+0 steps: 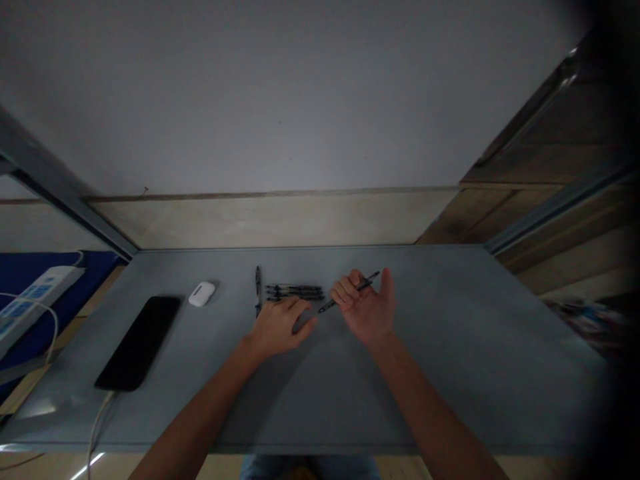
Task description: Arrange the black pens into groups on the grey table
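My right hand (369, 303) is turned palm up, its fingers curled round a dark pen (327, 306) that slants across them, with the thumb held away. To the left, several dark pens (295, 291) lie side by side on the grey table (450, 347). Over the near edge of this row is my left hand (280, 327), palm down, with thumb and fingers apart and nothing visible in it. It partly covers the row, so I cannot tell whether it touches the pens. Another pen (258, 287) lies lengthwise at the row's left end, its near tip close to my left hand.
A black phone (140, 343) with a white cable (97, 423) lies on the left of the table, near a white earphone case (202, 293). Beyond the left edge sits a white power strip (35, 300). A wall (280, 220) rises behind; metal posts (100, 227) flank the table.
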`<move>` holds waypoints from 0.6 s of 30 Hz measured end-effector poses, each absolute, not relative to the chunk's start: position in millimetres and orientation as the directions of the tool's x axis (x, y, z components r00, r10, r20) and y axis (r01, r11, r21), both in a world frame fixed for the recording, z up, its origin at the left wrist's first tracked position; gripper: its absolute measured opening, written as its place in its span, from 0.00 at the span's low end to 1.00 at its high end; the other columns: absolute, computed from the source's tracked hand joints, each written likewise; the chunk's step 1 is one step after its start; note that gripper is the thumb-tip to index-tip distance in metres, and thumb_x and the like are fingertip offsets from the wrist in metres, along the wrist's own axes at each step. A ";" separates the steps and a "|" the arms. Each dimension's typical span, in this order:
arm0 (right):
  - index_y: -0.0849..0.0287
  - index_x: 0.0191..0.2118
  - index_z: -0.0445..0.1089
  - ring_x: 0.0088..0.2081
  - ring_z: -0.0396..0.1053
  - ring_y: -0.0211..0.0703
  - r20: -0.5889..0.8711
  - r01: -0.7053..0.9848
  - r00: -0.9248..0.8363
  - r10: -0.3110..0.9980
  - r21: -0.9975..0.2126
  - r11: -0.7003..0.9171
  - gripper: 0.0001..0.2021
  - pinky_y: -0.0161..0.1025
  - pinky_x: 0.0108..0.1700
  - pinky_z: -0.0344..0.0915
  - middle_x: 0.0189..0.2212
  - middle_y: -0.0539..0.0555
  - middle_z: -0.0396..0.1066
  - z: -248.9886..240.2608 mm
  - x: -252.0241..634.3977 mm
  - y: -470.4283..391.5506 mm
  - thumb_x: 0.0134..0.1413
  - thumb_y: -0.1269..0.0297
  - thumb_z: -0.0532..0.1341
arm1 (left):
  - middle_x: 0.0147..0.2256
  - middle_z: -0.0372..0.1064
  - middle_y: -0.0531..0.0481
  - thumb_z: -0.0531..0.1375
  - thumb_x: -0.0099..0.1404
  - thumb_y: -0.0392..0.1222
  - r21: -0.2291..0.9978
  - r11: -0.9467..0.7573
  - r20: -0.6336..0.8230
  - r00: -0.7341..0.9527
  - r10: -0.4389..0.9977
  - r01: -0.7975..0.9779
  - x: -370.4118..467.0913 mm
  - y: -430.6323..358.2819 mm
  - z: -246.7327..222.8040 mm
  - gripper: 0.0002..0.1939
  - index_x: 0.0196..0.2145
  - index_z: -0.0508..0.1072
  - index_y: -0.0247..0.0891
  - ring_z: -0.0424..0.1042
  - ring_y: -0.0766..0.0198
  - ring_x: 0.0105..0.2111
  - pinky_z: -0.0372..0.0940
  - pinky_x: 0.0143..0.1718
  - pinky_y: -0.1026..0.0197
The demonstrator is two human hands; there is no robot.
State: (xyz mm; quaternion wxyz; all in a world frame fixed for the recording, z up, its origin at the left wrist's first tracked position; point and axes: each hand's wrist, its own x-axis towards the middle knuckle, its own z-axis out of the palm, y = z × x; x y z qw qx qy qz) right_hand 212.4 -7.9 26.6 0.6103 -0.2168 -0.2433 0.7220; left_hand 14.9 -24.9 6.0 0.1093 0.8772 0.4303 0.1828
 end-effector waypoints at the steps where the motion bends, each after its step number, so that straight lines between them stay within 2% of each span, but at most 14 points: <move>1: 0.55 0.25 0.60 0.21 0.48 0.39 -0.021 -0.757 -0.169 0.985 -0.638 -0.143 0.27 0.39 0.25 0.55 0.18 0.46 0.44 26.2 209.5 -8.5 0.59 0.38 0.43 | 0.37 0.72 0.48 0.51 0.68 0.51 0.346 -0.606 0.213 0.569 0.794 0.716 17.0 -25.9 5.5 0.16 0.44 0.69 0.39 0.72 0.61 0.34 0.64 0.35 0.61; 3: 0.54 0.26 0.61 0.20 0.48 0.39 -0.028 -0.720 -0.180 0.983 -0.677 -0.152 0.26 0.39 0.25 0.55 0.18 0.46 0.43 23.6 203.4 -8.7 0.59 0.39 0.43 | 0.36 0.72 0.48 0.50 0.69 0.54 0.340 -0.612 0.186 0.587 0.788 0.714 21.6 -27.6 3.5 0.18 0.43 0.69 0.38 0.72 0.62 0.34 0.64 0.34 0.62; 6: 0.54 0.26 0.60 0.20 0.49 0.39 -0.030 -0.678 -0.168 0.985 -0.722 -0.137 0.24 0.39 0.27 0.58 0.17 0.45 0.44 15.7 196.3 -6.0 0.61 0.41 0.45 | 0.35 0.72 0.48 0.47 0.71 0.50 0.346 -0.606 0.165 0.589 0.791 0.717 27.5 -28.7 -1.4 0.17 0.40 0.70 0.37 0.73 0.62 0.34 0.65 0.35 0.63; 9: 0.54 0.26 0.61 0.25 0.60 0.40 0.008 -0.583 -0.070 0.998 -0.812 -0.035 0.22 0.41 0.34 0.64 0.21 0.48 0.55 5.1 195.4 -0.4 0.61 0.43 0.47 | 0.36 0.73 0.47 0.47 0.72 0.45 0.388 -0.576 0.177 0.556 0.812 0.719 27.4 -25.5 -5.9 0.16 0.41 0.71 0.37 0.73 0.61 0.37 0.65 0.38 0.62; 11: 0.55 0.29 0.65 0.32 0.65 0.41 0.069 -0.404 0.064 0.996 -0.910 0.089 0.21 0.41 0.40 0.65 0.28 0.51 0.64 -1.0 199.5 3.5 0.61 0.44 0.49 | 0.38 0.73 0.46 0.48 0.72 0.44 0.444 -0.543 0.211 0.506 0.836 0.712 22.7 -20.3 -7.4 0.15 0.43 0.72 0.37 0.73 0.61 0.39 0.65 0.40 0.61; 13: 0.56 0.31 0.69 0.32 0.67 0.41 0.135 -0.136 0.171 0.976 -0.978 0.159 0.19 0.40 0.40 0.65 0.29 0.52 0.68 -4.3 206.2 6.1 0.59 0.45 0.53 | 0.39 0.74 0.45 0.50 0.71 0.45 0.543 -0.480 0.260 0.406 0.876 0.689 15.0 -12.9 -7.0 0.15 0.44 0.73 0.37 0.73 0.61 0.38 0.65 0.40 0.60; 14: 0.57 0.33 0.70 0.31 0.67 0.41 0.154 -0.024 0.161 0.975 -0.987 0.160 0.19 0.39 0.38 0.64 0.27 0.52 0.68 -4.6 209.5 6.6 0.59 0.46 0.54 | 0.39 0.74 0.46 0.51 0.70 0.46 0.611 -0.439 0.277 0.341 0.898 0.659 10.5 -8.9 -6.0 0.15 0.43 0.74 0.37 0.73 0.61 0.36 0.65 0.39 0.61; 16: 0.57 0.32 0.70 0.27 0.65 0.39 0.190 0.130 0.110 0.976 -0.976 0.175 0.17 0.38 0.36 0.63 0.22 0.49 0.66 -3.0 214.2 6.0 0.60 0.49 0.55 | 0.34 0.74 0.47 0.55 0.67 0.48 0.764 -0.335 0.266 0.204 0.942 0.552 1.3 -1.3 -2.6 0.15 0.42 0.75 0.37 0.71 0.64 0.30 0.65 0.33 0.63; 18: 0.58 0.30 0.69 0.24 0.64 0.38 0.189 0.211 0.038 0.981 -0.961 0.177 0.17 0.36 0.32 0.61 0.19 0.48 0.64 -0.4 214.2 3.5 0.59 0.50 0.56 | 0.26 0.72 0.50 0.58 0.64 0.51 0.903 -0.208 0.185 0.097 0.978 0.377 -6.9 4.7 1.8 0.17 0.43 0.75 0.37 0.68 0.67 0.23 0.62 0.26 0.66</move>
